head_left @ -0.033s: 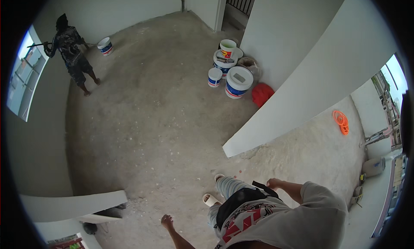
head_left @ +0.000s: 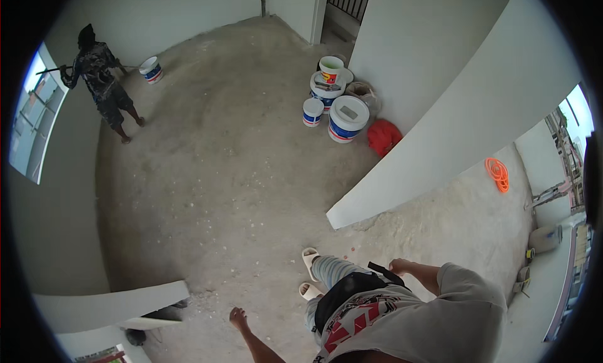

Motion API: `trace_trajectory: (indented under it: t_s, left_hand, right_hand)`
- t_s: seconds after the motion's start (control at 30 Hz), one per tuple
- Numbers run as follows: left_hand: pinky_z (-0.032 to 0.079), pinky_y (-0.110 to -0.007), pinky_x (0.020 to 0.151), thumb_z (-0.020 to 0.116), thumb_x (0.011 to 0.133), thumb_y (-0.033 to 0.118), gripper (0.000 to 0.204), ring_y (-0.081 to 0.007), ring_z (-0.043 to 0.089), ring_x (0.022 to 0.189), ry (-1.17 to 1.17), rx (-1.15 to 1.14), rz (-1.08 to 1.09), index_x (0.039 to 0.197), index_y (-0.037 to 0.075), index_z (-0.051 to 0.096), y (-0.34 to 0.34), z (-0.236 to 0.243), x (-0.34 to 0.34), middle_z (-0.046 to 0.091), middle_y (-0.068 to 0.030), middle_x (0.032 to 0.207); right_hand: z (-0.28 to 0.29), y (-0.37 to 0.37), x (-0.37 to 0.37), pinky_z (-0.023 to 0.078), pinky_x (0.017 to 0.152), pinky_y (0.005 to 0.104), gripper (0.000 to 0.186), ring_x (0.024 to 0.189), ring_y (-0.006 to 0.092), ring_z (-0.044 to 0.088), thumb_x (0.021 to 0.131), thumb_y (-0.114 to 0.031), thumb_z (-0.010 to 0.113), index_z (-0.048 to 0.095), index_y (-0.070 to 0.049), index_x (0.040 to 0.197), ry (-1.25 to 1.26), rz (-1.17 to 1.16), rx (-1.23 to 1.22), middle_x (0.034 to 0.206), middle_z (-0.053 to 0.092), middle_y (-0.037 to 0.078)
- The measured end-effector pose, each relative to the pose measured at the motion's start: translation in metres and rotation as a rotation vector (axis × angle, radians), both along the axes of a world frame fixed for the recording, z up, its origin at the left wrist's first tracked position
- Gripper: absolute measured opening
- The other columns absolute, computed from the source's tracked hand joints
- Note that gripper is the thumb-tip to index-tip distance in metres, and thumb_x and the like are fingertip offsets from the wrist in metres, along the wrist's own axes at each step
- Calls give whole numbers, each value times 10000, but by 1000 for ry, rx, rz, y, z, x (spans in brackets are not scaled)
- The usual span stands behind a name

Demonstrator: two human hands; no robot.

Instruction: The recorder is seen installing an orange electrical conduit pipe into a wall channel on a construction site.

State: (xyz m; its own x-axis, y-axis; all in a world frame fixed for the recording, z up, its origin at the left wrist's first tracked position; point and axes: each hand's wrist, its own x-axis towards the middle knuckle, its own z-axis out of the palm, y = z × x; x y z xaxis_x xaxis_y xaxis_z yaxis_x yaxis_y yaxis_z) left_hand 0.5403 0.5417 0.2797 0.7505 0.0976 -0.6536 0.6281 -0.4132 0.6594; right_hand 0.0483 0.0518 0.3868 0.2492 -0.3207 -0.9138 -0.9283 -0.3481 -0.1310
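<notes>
My left hand (head_left: 240, 319) hangs at the bottom centre, fingers loosely bent and apart, with nothing visible in it. My right hand (head_left: 398, 267) is curled beside a black strap (head_left: 380, 269) at my waist; whether it holds anything is unclear. A black bag (head_left: 339, 287) lies across my body over a printed grey shirt (head_left: 440, 319). Below me are pale sandals (head_left: 309, 291) on the dusty concrete floor (head_left: 220, 193).
Another person (head_left: 94, 74) holds a pole near a window (head_left: 38, 111) and a white bucket (head_left: 151, 67). Stacked buckets (head_left: 347, 118), red cloth (head_left: 383, 135), a white partition (head_left: 414, 162), orange hose (head_left: 496, 174) and a low white ledge (head_left: 113, 303) stand or lie around.
My left hand has shifted slightly left and up, and my foot on the far side has moved a little leftward. The other person sits slightly lower in the view.
</notes>
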Motion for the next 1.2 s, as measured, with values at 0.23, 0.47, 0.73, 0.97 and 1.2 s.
trace_trajectory:
  t_s: [0.23,0.47,0.73,0.97,1.2]
  left_hand:
    - [521,-344,652,572,903,211,317,-223,674,853,-188,-1,-307,1180,61,599,-137,40,225,685,-113,974]
    - [501,-327,537,586,883,200,265,-219,671,730,292,105,-292,1117,79,614,-179,43,260,685,-96,884]
    - [487,-364,489,553,887,195,192,-225,647,671,604,255,-459,1028,106,647,-335,-14,369,663,-68,829]
    - [532,-353,672,552,910,181,324,-229,664,871,46,11,-741,1199,38,580,-682,21,637,675,-130,1019]
    - [514,-320,739,517,963,220,310,-192,643,902,-331,-100,-889,1213,45,567,-944,133,730,669,-98,1024]
  right_hand:
    - [-65,-31,212,535,733,431,301,686,290,689,798,-324,594,688,-87,958,-116,-103,37,764,692,149]
    - [-24,-182,489,515,789,443,335,900,356,652,812,-356,582,679,-50,907,-726,-317,-306,933,687,179]
    - [-6,-354,603,529,770,392,341,855,301,682,816,-344,625,685,-40,959,-799,-599,-432,902,703,162]
    - [-49,-495,626,538,654,336,345,705,221,665,821,-339,654,688,-23,958,-487,-1015,-300,830,696,121]
    - [-145,-757,666,510,844,430,407,958,346,648,798,-408,635,693,-40,961,-504,-1082,-426,984,689,175]
